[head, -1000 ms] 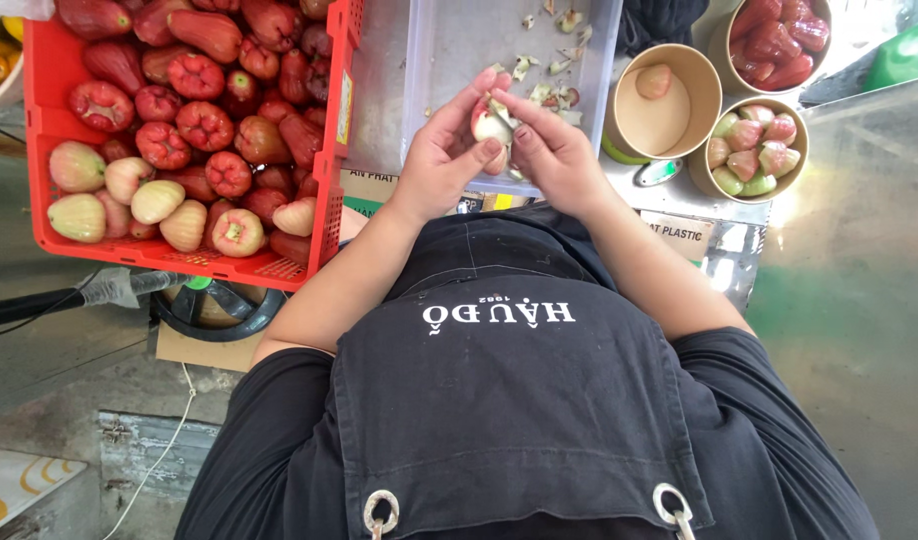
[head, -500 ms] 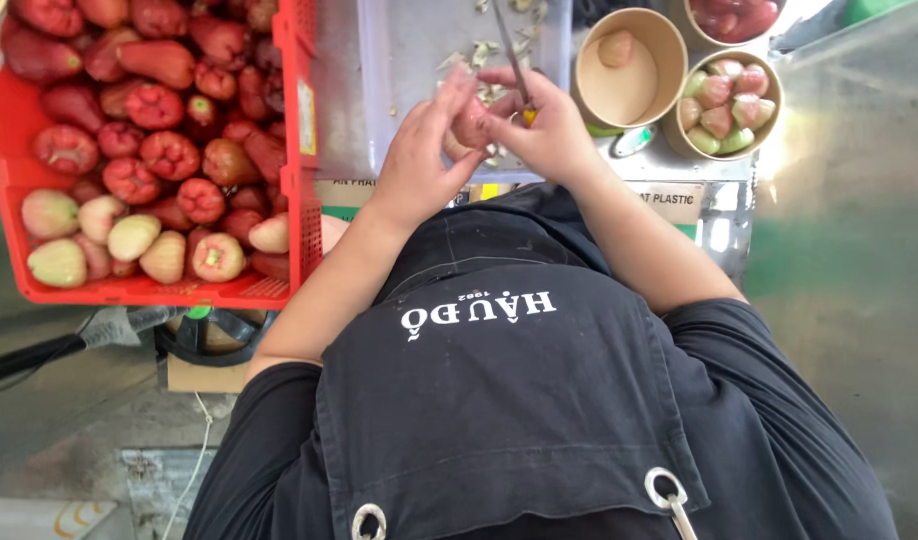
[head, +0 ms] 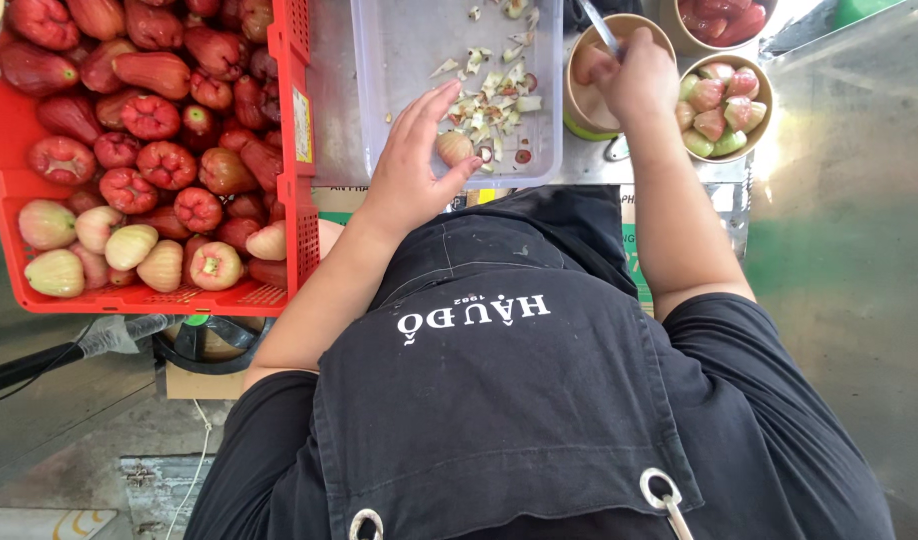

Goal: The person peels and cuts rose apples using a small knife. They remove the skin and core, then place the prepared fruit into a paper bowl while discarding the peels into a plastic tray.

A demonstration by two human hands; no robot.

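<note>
Now our left hand (head: 411,160) pinches a trimmed rose apple piece (head: 455,148) between curled fingertips over the near edge of the clear plastic tray (head: 399,60) of cuttings, while our right hand (head: 634,80) is closed around a knife (head: 599,25) above the empty paper bowl (head: 579,105). We judge the piece light, crisp and wet-skinned, so it could slip or bruise; holding it gently across its rounded sides seems best.

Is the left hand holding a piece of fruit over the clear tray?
Yes, the left hand pinches a pale fruit piece above the clear tray of scraps.
</note>
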